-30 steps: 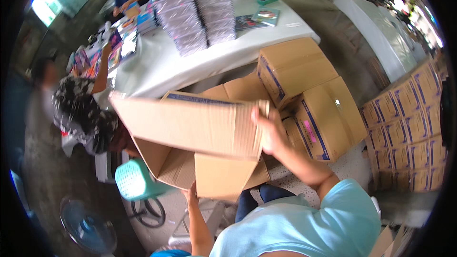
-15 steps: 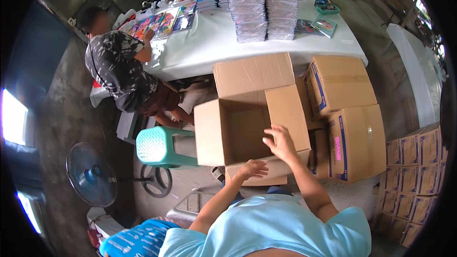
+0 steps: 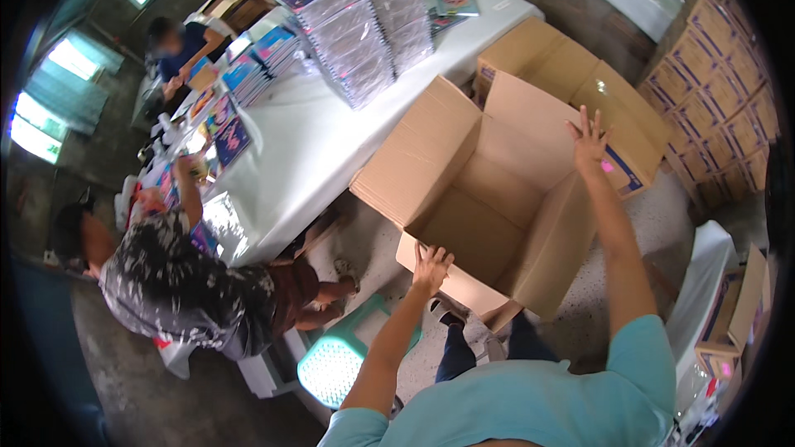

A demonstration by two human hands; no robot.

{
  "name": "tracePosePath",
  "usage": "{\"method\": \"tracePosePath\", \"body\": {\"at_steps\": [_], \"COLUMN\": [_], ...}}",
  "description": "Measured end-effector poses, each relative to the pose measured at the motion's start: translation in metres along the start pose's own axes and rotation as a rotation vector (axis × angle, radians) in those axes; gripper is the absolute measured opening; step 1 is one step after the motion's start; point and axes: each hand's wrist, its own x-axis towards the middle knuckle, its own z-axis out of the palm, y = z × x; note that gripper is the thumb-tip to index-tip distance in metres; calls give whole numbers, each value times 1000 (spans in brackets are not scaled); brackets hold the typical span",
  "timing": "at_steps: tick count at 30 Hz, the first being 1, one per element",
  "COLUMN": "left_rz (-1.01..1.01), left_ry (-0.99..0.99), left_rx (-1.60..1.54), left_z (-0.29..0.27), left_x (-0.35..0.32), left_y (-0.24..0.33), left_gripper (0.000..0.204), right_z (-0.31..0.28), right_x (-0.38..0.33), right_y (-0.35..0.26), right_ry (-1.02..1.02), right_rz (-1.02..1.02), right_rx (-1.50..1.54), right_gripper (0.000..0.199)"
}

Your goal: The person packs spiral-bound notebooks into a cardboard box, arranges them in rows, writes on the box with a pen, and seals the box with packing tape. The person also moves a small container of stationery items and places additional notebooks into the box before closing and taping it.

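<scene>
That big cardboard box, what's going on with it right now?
A person holds an open, empty cardboard box with both hands: the left hand on a lower flap, the right hand on the far top edge. It sits beside a white table stacked with wrapped booklets. A seated co-worker works nearby.

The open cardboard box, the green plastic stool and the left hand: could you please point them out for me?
open cardboard box (image 3: 489,199), head view, on its inner back wall.
green plastic stool (image 3: 335,364), head view, on its perforated seat.
left hand (image 3: 431,266), head view, on its back.

I can't see my right hand's (image 3: 590,142) palm behind the box (image 3: 497,199) flap; stacked cartons (image 3: 729,83) run off-frame.
</scene>
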Motion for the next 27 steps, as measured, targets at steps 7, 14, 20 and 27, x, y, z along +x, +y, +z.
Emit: {"method": "tracePosePath", "body": {"at_steps": [7, 14, 20, 27], "left_rz": [28, -163, -124, 160], "left_ry": [-36, -47, -42, 149], "left_rx": [93, 269, 230, 63], "left_z": [-17, -57, -59, -11], "left_x": [6, 39, 72, 76], "left_y": [-40, -98, -120, -205], "left_gripper": [105, 103, 66, 23], "right_z": [-9, 15, 38, -1], "right_x": [-36, -113, -134, 54], "right_y": [-54, -67, -159, -112], "right_ry": [-31, 359, -221, 50], "right_rz": [198, -2, 2, 461], "right_rx": [359, 442, 879, 535], "right_gripper": [66, 71, 81, 107]}}
